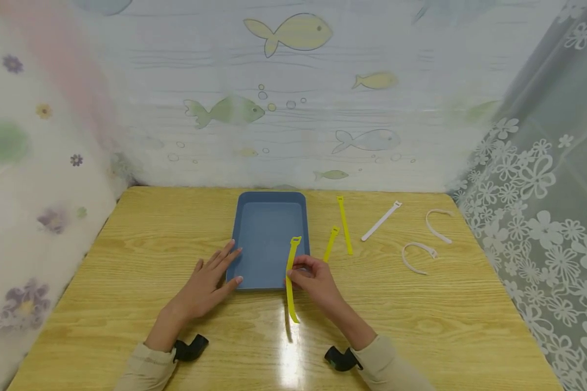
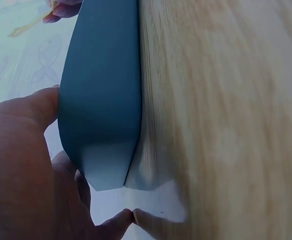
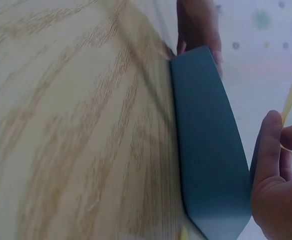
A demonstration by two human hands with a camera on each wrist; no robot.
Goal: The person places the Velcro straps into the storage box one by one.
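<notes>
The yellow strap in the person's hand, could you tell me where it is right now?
In the head view, the yellow strap is pinched by the right hand at the blue tray's near right corner, its top over the tray.

Blue tray point(image 1: 269, 206), table centre: your left hand point(image 1: 209, 285) rests open against its near left corner; your right hand point(image 1: 314, 278) pinches a yellow strap point(image 1: 291, 274) (upright) at its near right corner.

No words, numbers, labels or brand marks can be read anywhere: the blue tray point(image 1: 271, 239), the yellow strap point(image 1: 291, 277), the desk point(image 1: 420, 304) and the fish-patterned curtain point(image 1: 293, 81) carry only plain surfaces or drawings.
</notes>
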